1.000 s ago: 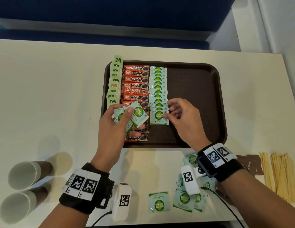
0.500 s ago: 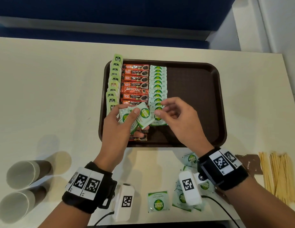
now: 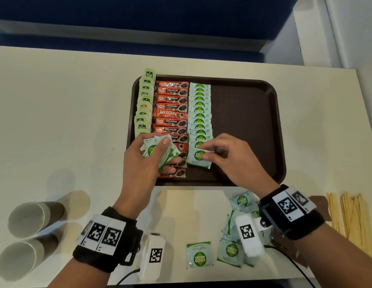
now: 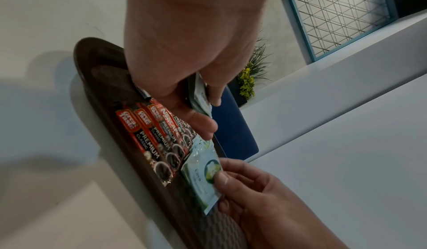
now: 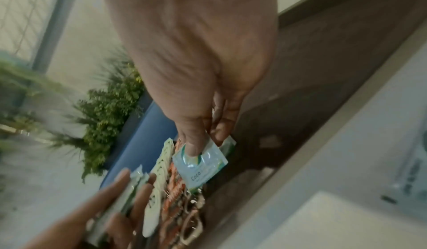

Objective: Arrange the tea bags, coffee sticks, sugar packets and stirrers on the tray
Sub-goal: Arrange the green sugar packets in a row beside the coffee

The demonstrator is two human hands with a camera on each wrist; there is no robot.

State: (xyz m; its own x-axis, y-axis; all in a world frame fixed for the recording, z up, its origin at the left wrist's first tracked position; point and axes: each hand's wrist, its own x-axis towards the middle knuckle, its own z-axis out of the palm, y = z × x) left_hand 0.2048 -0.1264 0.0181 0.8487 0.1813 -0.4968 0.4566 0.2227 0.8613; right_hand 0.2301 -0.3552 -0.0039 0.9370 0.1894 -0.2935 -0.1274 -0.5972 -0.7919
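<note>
A brown tray (image 3: 253, 121) holds a column of green tea bags (image 3: 144, 104), a column of red coffee sticks (image 3: 171, 113) and a column of pale sugar packets (image 3: 200, 113). My left hand (image 3: 152, 154) grips a small stack of sugar packets (image 3: 155, 149) over the tray's near left part. My right hand (image 3: 220, 154) pinches a single sugar packet (image 3: 198, 157) (image 4: 203, 169) (image 5: 199, 165) between thumb and fingers at the near end of the sugar column. Wooden stirrers (image 3: 351, 221) lie on the table at the far right.
Loose sugar packets (image 3: 199, 254) lie on the table near the front edge, some under my right wrist. Two paper cups (image 3: 29, 235) lie on their sides at the front left. A brown paper piece (image 3: 318, 202) sits beside the stirrers.
My right hand went to the stack in my left hand, took one sugar packet and carried it back to the near end of the sugar column.
</note>
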